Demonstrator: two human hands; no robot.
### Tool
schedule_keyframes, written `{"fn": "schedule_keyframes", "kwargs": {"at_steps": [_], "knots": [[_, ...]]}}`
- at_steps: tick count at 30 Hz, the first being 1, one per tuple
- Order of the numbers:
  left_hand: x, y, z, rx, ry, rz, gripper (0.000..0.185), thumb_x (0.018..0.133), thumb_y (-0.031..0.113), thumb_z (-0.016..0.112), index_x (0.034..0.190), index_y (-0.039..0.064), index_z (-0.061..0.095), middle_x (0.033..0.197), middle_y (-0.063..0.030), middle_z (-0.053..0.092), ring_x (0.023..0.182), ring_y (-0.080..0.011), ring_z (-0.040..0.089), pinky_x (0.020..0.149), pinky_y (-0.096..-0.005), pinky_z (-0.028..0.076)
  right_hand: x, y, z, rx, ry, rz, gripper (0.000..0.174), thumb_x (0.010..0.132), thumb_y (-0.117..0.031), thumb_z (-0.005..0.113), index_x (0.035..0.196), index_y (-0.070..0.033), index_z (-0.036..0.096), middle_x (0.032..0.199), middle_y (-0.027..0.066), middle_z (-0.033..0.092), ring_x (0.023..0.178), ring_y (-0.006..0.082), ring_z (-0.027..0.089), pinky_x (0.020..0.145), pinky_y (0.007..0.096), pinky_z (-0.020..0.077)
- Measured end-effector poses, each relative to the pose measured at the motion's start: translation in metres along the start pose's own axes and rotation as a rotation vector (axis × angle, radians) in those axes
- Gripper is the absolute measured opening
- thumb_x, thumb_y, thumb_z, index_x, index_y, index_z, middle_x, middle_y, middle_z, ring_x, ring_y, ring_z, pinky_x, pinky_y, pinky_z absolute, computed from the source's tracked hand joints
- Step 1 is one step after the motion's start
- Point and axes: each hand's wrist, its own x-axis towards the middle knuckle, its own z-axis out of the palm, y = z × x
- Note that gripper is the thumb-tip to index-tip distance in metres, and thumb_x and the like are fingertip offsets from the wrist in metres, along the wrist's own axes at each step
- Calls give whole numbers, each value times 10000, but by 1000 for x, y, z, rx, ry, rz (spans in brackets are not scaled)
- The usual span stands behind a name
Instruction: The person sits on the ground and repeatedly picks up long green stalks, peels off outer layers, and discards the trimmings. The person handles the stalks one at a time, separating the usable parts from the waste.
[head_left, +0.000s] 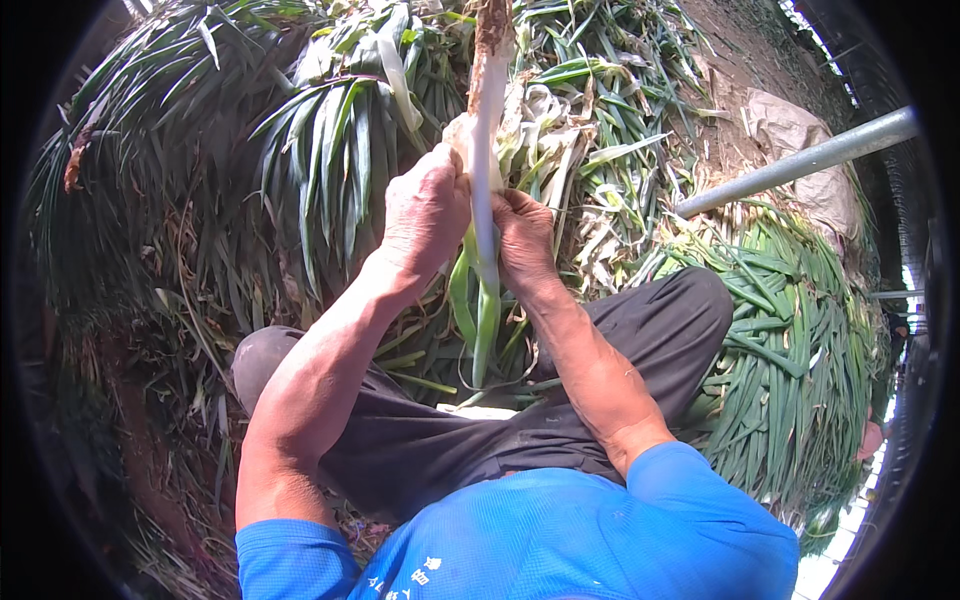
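Note:
A long green onion (486, 157) stands upright in the picture before my chest. Its soil-covered root end points away from me, and its green leaves hang down between my knees. My left hand (429, 201) closes on it from the left, beside a pale, thin piece of its outer sheath (459, 136). From the right, my right hand (525, 231) pinches the onion slightly lower, the thumb and fingers bunched at the stalk. The stalk partly hides the fingertips of both hands.
Large heaps of green onions lie at the left (195, 150) and right (795, 360). Stripped, withered leaves (555, 120) litter the far middle. A metal pole (802, 161) slants in from the right, near a crumpled sack (806, 142). My bent knees (675, 307) flank the work.

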Motion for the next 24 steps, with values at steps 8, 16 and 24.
{"fn": "schedule_keyframes", "kwargs": {"at_steps": [8, 16, 24], "knots": [[-5, 2, -20, -721, -404, -390, 251, 948, 176, 708, 1121, -6, 708, 889, -18, 703, 816, -82, 626, 776, -279, 523, 39, 7, 7, -280, -103, -292, 194, 1002, -75, 624, 1001, 54, 769, 826, 73, 751, 698, 109, 628, 602, 318, 520], [-25, 40, 1, -973, -780, -533, 233, 907, 144, 799, 766, 50, 640, 746, -50, 667, 698, -160, 673, 710, -354, 552, 235, -212, 26, -693, 185, -775, 353, 963, -196, 605, 1206, 54, 659, 1079, 286, 733, 979, 359, 742, 830, 463, 621], [4, -2, -17, -1015, -114, -862, 287, 968, 350, 754, 960, 77, 666, 641, 26, 501, 507, -124, 474, 521, -306, 436, 269, -253, -1, -810, 203, -717, 432, 984, -253, 591, 1286, 55, 619, 1184, 307, 700, 1095, 370, 708, 903, 487, 594]]}}
